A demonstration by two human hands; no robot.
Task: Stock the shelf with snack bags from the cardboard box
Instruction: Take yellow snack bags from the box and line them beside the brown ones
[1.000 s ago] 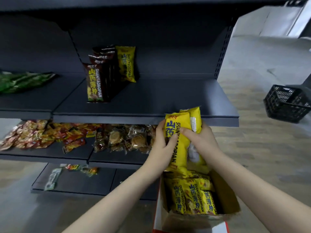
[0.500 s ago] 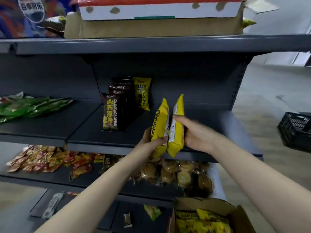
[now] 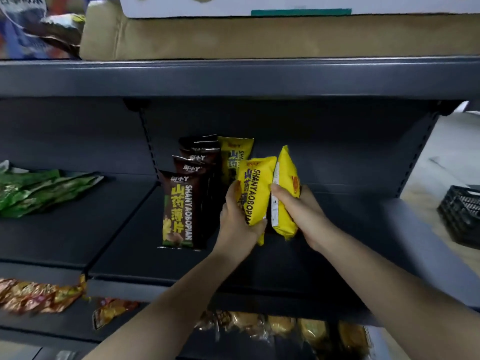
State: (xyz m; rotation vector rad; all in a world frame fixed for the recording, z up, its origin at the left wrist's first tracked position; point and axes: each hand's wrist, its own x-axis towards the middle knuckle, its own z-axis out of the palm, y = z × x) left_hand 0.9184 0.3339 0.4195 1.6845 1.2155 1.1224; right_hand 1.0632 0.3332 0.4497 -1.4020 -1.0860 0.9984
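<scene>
Yellow film is pinched in both grips. The fingers (image 3: 232, 189) of the left hand (image 3: 237, 222) curl round the left yellow bag (image 3: 254, 188), thumb across its lower front. The right hand (image 3: 298, 209) wraps its fingers (image 3: 280, 192) about the right yellow bag (image 3: 285, 178). Both bags are held upright and almost touching, low over the middle shelf (image 3: 337, 242). Whether their bottoms rest on it cannot be told.

The step in hand looks like setting these two down in front of the standing yellow bag (image 3: 233, 154) at the back. To do it well, each bag should probably go down on its bottom seam with the print facing out. It should then be slid back until it leans on the one behind, tight beside the brown bags (image 3: 179, 209) so the row stays straight. Letting go one hand at a time would guard against a soft bag toppling forward.

By count there are three yellow bags, two held and one shelved. About five brown tops show in a file, the rear ones too dark to be sure. Green bags (image 3: 39, 188) lie in a loose heap to the left, too overlapped to number. One cardboard box (image 3: 259, 35) sits on the top shelf, and it cannot be told whether it is the supply box. One black crate (image 3: 462, 211) stands on the floor at right.
</scene>
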